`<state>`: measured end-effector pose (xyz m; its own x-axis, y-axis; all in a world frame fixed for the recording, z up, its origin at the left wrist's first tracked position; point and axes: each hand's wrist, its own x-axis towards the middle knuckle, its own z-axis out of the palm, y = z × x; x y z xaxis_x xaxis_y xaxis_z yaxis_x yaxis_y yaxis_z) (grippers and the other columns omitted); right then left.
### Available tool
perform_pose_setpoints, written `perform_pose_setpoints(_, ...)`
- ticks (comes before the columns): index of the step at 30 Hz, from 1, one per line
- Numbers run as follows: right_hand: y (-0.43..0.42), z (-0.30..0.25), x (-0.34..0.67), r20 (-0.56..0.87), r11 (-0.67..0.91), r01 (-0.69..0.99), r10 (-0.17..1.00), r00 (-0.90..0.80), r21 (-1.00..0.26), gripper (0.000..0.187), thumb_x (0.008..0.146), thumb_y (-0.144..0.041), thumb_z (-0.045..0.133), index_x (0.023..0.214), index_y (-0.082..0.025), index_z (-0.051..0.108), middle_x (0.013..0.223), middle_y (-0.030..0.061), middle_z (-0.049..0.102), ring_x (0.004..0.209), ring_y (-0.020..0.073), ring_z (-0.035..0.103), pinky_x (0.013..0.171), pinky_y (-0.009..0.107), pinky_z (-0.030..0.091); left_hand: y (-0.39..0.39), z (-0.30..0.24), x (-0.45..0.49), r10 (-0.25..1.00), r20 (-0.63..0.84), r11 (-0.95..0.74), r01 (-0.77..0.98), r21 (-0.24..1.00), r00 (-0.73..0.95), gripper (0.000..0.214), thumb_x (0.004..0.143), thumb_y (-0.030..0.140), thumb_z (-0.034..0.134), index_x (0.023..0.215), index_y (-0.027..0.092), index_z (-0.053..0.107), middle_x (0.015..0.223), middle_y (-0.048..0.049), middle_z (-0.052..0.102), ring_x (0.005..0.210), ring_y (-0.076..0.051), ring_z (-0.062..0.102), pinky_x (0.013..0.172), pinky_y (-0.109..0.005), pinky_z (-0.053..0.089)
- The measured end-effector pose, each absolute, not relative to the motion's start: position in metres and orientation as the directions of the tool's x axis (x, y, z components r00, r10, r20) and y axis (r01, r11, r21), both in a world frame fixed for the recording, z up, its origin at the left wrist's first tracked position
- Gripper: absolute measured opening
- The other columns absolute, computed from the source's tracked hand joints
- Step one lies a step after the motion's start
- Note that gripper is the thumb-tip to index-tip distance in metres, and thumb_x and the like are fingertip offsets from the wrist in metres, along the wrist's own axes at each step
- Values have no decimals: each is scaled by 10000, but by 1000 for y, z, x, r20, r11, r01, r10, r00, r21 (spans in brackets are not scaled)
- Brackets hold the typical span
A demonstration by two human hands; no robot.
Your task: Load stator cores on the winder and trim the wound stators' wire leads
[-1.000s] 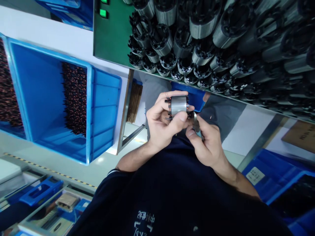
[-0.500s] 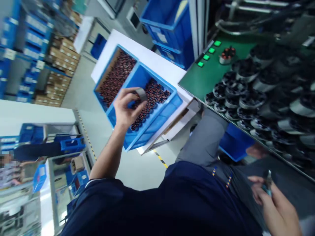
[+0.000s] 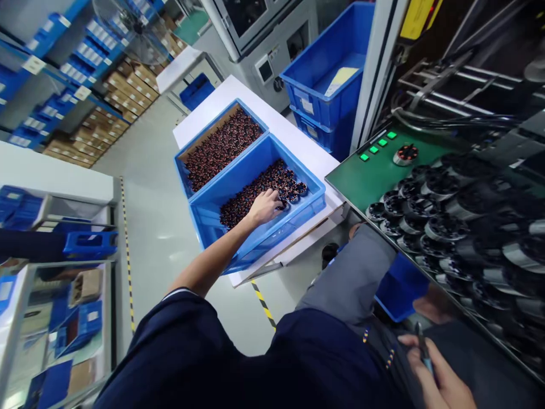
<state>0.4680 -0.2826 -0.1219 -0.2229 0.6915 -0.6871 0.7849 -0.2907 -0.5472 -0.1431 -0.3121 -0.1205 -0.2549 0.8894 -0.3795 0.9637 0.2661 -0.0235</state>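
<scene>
My left hand (image 3: 264,207) reaches down into the nearer blue bin (image 3: 317,190), which holds copper-wound stators (image 3: 255,196). Its fingers are curled over one stator at the edge of the rows. A second blue bin (image 3: 213,129) full of the same stators stands just behind it. My right hand (image 3: 438,378) is low at the bottom right, over my lap, closed around small pliers (image 3: 423,345).
Both bins sit on a white table (image 3: 293,136). On the right, a green bench (image 3: 361,182) carries many unwound black stators (image 3: 443,227) and lit green buttons (image 3: 377,149). Stacked blue crates (image 3: 327,79) stand behind. A blue bin (image 3: 400,284) sits under the bench. Shelving lines the left.
My left hand carried a stator from in front of my chest out to the left and down into the nearer bin. My right hand dropped to my lap with the pliers.
</scene>
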Motion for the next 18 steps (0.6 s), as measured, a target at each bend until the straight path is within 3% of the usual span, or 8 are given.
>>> perform_pose_setpoints(6,-299,-120,465,-649,-311,746,733,-206,-589,852,853,-982,656,1228,-276,948,1312,101,910,1305,368,866,1117,345,689,-293,-79,-145,912,-286,304,953,-15,-296,461,1043,493,821,1389,192,875,1420,-197,703,1361,-395,636,1198,-553,586)
perform_pose_setpoints(10,-304,-115,454,-552,-234,684,782,-290,-690,726,974,-896,651,1168,-258,938,1230,116,914,1131,313,901,980,273,707,-248,-34,-123,965,54,246,958,147,-256,419,1084,527,785,1357,223,877,1332,-159,716,1259,-358,672,1176,-541,612)
perform_pose_setpoints(13,-305,-104,440,-476,-124,654,786,-394,-746,673,1058,-825,613,1183,-238,917,1152,130,912,1009,291,907,969,288,718,-182,-19,-79,970,218,50,968,247,-105,362,1107,448,770,1392,243,858,1401,-153,717,1348,-358,669,1233,-546,596)
perform_pose_setpoints(16,-308,-88,431,-409,-16,623,768,-493,-782,604,1138,-705,588,1310,-216,899,1236,153,912,1088,296,918,1069,337,715,-105,-32,-26,974,220,-97,967,235,44,386,1097,316,782,1473,238,824,1601,-180,661,1507,-386,601,1318,-578,553)
perform_pose_setpoints(18,-313,-81,432,-380,30,614,761,-525,-788,593,1173,-644,570,1407,-196,879,1350,173,894,1193,302,910,1149,372,694,-61,-53,5,985,167,-78,972,220,41,536,1042,205,830,1575,218,772,1755,-215,568,1646,-434,498,1329,-606,553)
